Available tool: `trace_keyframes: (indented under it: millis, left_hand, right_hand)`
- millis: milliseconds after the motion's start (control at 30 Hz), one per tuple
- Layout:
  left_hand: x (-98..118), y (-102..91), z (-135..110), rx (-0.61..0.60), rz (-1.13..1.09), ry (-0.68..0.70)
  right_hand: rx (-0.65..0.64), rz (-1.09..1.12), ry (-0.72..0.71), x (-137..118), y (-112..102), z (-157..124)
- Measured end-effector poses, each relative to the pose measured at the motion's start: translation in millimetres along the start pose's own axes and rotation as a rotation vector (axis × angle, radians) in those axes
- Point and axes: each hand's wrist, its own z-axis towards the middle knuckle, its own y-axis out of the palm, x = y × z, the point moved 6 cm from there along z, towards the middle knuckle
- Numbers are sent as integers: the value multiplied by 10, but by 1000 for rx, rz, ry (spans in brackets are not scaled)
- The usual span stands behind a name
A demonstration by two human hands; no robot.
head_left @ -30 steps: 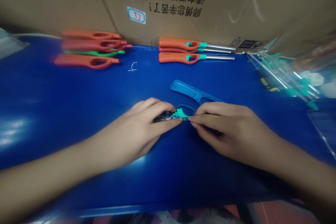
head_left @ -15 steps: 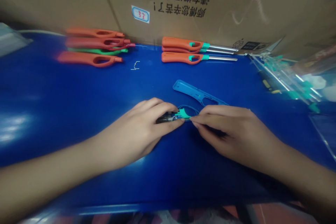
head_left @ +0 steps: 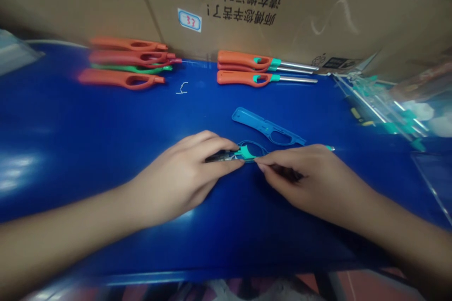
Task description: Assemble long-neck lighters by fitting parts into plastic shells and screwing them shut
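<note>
My left hand [head_left: 197, 169] is closed around an opened lighter body [head_left: 221, 155], with dark and clear parts showing between thumb and fingers. A teal trigger [head_left: 246, 152] sits in it by my fingertips, inside a thin blue looped guard [head_left: 259, 146]. My right hand [head_left: 303, 169] pinches with thumb and forefinger at the front end of this body; what lies between the tips is too small to make out. Just beyond both hands rests a blue half shell of a lighter handle [head_left: 263, 125], inner side up. A metal tip [head_left: 331, 148] pokes out behind my right hand.
Orange lighters with metal tubes [head_left: 243, 78] lie at the back middle. Orange, red and green handles [head_left: 120, 78] lie back left, near small wire pieces [head_left: 182, 88]. Metal rods with teal parts [head_left: 374, 106] are heaped at right. A cardboard box [head_left: 226, 4] walls off the back.
My right hand has shifted slightly down, uncovering the front end of the blue half shell and the metal tip. My left hand stays nearly still on the lighter body.
</note>
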Motion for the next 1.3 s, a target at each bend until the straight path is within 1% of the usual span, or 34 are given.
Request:
trace_keyframes:
  millis: [167, 300, 367, 433, 500, 567, 667, 767, 900, 1000, 1167, 1233, 1300]
  left_hand:
    - [-8, -4, -8, 9, -20, -8]
    - [-22, 8, -2, -2, -23, -24]
    - [-27, 2, -1, 11, -16, -21]
    - [-30, -5, -5, 25, -12, -16]
    - [-35, -6, -11, 35, -14, -13]
    - [-45, -1, -17, 43, -20, -16]
    - [-63, -5, -21, 70, -38, -31]
    - [-70, -35, -10, 96, -44, -41]
    - [-66, -94, 16, 106, -19, -46]
    - [-83, -155, 28, 144, 6, -47]
    - [-145, -284, 39, 260, 73, -53]
    - [-159, -338, 41, 309, 93, -62]
    - [-158, -381, 43, 344, 112, -66]
  right_hand:
    - [-5, 6, 31, -12, 2, -13]
    - [-10, 13, 14, -39, -4, -22]
    - [49, 31, -2, -30, -65, -16]
    - [141, 4, -13, 20, -161, -1]
    - [213, -82, -20, 109, -247, 27]
    - [243, -170, -26, 224, -295, 65]
    - [209, -187, -10, 406, -289, 122]
    - [172, -118, 38, 539, -257, 156]
    - [125, 5, 149, 655, -228, 178]
    - [100, 49, 201, 694, -228, 188]
    - [88, 24, 210, 727, -228, 188]
    - [102, 9, 161, 728, -222, 191]
    - [123, -38, 81, 700, -217, 198]
